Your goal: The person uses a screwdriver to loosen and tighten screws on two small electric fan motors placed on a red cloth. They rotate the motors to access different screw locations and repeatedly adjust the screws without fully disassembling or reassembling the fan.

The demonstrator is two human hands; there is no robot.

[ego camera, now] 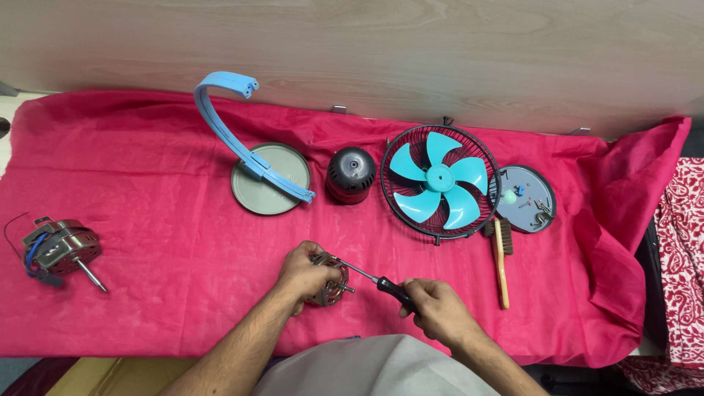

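Two hands are working low at the middle of the wrinkled pink cloth sheet (147, 183); our left hand (304, 275) is closing around a small metal fan motor with copper windings (328, 282), holding it just above the cloth; our right hand (436, 308) is wrapping tight on the black handle of a slim steel-shafted screwdriver (381, 282); the hands are sitting apart, joined only by the tool; the screwdriver's long axis is running from lower right up to upper left, its tip meeting the top of the motor, so the motor is lying to the left of the right hand and inside the left; a second bare motor with blue wires (55, 249) is resting well apart at the far left; beyond us are lying a grey round base with a curved blue plastic arm (268, 176), a black domed motor cover (350, 174), a black wire grille with a turquoise blade (440, 183), a grey round plate with small parts (529, 196) and a wooden-handled brush (501, 264)
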